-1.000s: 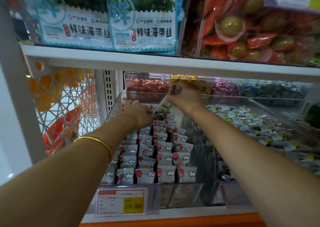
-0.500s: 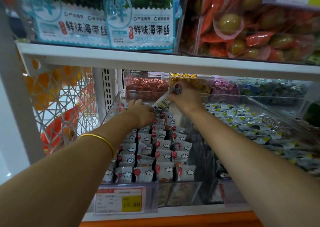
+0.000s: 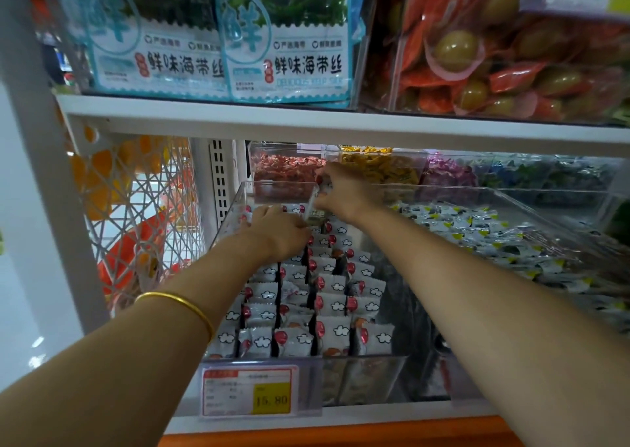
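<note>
- Where the shelf unit ends on the far left, a white mesh panel closes it off, and orange shapes show through its openings.
- A gold bangle sits on the left forearm, which reaches up into the lower shelf.
- A price tag marked 15.80 is fixed to the front wall of the clear bin.
- The left hand lies back-up on the rear of the bin. Its fingers bend down among the goods and are hidden, so it cannot be told whether they grip anything.
- The white packets stand upright in neat columns that fill the left part of the bin, from the front wall to the rear.
- 1 snack packet hangs tilted above the rear packets, just beside the left hand.
- The right hand pinches the upper end of that snack packet between curled fingers and thumb, at the back wall of the bin.
- A second bin stands on the right and holds a loose heap of pale packets with yellow and green corners.
</note>
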Tool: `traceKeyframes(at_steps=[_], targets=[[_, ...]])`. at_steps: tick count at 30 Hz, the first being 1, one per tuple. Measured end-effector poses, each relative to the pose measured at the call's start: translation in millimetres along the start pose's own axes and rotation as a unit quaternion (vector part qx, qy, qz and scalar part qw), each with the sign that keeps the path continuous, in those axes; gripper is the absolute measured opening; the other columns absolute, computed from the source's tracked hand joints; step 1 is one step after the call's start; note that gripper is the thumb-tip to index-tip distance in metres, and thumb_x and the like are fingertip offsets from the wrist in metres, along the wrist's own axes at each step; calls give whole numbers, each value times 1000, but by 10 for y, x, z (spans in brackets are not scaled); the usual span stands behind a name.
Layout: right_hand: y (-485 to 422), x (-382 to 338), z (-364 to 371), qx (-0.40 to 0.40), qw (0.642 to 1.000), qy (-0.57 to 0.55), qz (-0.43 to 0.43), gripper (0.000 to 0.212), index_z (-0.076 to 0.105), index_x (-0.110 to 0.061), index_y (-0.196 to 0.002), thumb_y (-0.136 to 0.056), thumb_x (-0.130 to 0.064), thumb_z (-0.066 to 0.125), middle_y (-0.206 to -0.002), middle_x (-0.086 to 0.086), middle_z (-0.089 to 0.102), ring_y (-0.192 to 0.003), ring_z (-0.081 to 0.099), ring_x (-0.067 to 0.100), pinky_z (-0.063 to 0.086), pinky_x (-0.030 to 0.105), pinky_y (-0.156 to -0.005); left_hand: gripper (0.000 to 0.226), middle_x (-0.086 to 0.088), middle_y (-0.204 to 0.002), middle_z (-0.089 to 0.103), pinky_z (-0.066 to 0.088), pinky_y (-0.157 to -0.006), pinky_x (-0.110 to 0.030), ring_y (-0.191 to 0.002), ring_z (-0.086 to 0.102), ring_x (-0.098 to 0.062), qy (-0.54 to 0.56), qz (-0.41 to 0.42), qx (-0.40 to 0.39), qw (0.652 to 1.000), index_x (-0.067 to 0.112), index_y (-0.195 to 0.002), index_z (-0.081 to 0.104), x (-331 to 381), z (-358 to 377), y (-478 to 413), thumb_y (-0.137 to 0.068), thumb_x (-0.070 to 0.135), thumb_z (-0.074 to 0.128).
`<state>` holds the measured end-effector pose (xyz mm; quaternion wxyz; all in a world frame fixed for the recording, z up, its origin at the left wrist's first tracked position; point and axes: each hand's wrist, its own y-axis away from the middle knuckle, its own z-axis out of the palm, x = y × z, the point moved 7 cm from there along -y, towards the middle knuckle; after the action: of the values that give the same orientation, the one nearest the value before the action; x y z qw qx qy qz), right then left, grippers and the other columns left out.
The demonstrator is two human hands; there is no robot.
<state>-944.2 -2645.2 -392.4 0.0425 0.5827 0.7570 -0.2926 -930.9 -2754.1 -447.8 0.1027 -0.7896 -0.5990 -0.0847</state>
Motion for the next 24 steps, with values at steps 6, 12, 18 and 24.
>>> traceKeyframes(at_steps=[6,12,18,24], targets=[[81,-41,255,-138,989,51,-4,24,59,-4,-114,-91,-7,55,-127,9,57,-98,51,15,40,23,-74,45,-14,-148,25,13,-111,-58,-139,10,-36,-35,-15,-1,999,26,-132,47,42,7,147,-94,45,34],[66,-7,253,-162,986,26,16,39,55,-7,-120,-90,9,37,-127,13,54,-116,51,26,41,30,-88,54,-10,-155,14,6,-110,-57,-143,4,-31,-78,-18,-16,997,29,-144,26,27,38,196,-95,51,26],[-176,97,123,-33,998,14,60,22,53,-15,-96,-89,4,46,-108,10,57,-99,55,23,50,38,-87,57,-7,-157,10,4,-111,-56,-144,0,-27,-74,-16,-14,997,30,-147,17,19,76,225,-95,54,19],[-253,103,324,-35,980,185,67,20,62,-14,-109,-89,-16,58,-124,12,50,-113,48,27,46,38,-93,59,-7,-158,3,0,-111,-55,-144,-5,-28,-84,-15,-13,996,32,-148,7,6,106,255,-95,55,15]])
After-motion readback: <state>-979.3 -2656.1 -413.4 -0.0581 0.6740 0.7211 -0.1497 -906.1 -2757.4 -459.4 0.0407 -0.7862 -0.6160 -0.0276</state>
